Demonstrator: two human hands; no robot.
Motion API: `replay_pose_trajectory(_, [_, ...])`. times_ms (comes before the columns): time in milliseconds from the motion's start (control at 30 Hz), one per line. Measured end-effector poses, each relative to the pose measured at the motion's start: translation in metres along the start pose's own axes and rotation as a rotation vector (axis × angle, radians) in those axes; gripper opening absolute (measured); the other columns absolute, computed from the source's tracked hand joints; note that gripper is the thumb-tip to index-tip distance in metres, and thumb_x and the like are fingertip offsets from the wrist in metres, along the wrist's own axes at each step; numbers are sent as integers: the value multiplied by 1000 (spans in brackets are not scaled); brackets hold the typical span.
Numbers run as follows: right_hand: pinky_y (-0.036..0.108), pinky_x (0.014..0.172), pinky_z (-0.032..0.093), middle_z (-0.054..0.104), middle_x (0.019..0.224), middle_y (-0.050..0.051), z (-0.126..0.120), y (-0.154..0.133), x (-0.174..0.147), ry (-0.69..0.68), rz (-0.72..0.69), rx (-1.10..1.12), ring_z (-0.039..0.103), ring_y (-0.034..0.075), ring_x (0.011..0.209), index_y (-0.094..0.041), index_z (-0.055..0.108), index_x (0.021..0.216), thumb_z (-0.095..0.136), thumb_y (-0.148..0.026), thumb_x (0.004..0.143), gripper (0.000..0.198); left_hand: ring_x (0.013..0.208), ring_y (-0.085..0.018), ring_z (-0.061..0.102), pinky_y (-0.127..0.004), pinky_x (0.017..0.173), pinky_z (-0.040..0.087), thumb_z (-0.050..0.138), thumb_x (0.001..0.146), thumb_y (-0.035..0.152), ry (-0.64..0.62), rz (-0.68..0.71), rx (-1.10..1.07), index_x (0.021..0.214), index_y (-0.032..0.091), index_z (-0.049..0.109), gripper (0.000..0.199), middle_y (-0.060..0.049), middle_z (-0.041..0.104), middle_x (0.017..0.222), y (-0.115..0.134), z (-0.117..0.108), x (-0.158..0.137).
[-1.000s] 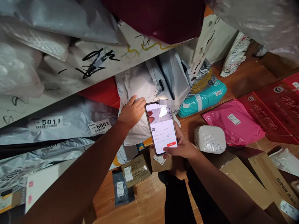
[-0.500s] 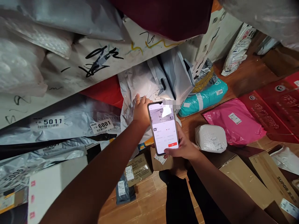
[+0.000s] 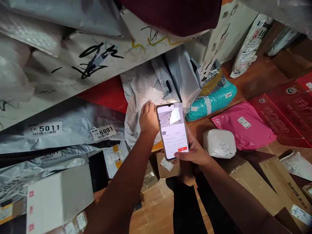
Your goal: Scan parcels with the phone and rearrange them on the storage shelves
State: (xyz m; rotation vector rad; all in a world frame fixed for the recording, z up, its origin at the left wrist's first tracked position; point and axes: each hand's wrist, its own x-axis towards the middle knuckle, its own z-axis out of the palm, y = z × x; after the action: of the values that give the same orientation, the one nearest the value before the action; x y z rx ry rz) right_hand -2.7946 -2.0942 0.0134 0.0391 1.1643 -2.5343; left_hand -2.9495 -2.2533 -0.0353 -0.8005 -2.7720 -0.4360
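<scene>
My right hand (image 3: pixel 193 151) holds a smartphone (image 3: pixel 173 133) with its lit screen facing me, the thumb low on the screen near a red button. The screen shows a camera picture above and lines of text below. To its left, my left hand (image 3: pixel 149 118) rests on a grey mailing bag (image 3: pixel 136 87), fingers bent against the plastic. Part of that hand is behind the phone. A bright patch of light falls on the bag around a printed label (image 3: pixel 163 98), partly covered by the phone's top edge.
A white scribbled shelf edge (image 3: pixel 102 61) runs above the bag. Grey parcels labelled 5011 (image 3: pixel 47 128) and 6001 (image 3: pixel 103 131) lie left. A teal parcel (image 3: pixel 212 100), pink parcel (image 3: pixel 243 125), white bubble-wrapped parcel (image 3: pixel 219 143) and brown cartons (image 3: pixel 255 185) lie right.
My left fingers, spread on the bag before, are now more bent, and the left forearm has swung right. The phone has shifted slightly right and up.
</scene>
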Motion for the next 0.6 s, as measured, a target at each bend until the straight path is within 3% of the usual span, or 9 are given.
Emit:
replay_pose_trajectory(67, [29,57,63,71,112,6,0,-1,0,-25,6,12,75,25,87,-34,27,145,90,-24,72,97,128,-31,57,-51,112,45,39,97,22,27,-72,50,120,18,66,36,-16,67,124,0,-13,-1])
replay_pose_trajectory(167, [29,59,63,71,114,7,2,-3,0,-59,15,37,75,27,95,-33,28,144,90,-23,72,95,125,-31,59,-47,118,40,42,95,21,-8,-50,111,115,12,69,34,-21,68,121,0,-19,1])
replay_pose_trajectory(300, [30,59,64,70,118,8,2,-5,1,-38,46,27,74,29,97,-35,31,141,92,-23,68,96,119,-31,62,-48,117,40,41,96,22,29,0,151,111,13,68,32,-19,69,117,-3,-12,2])
replay_pose_trajectory(600, [30,60,63,68,122,8,5,-5,1,-50,30,23,74,28,96,-34,29,142,91,-25,70,96,125,-32,57,-52,118,36,39,95,21,44,3,35,126,14,61,39,-19,66,124,-9,-4,-1])
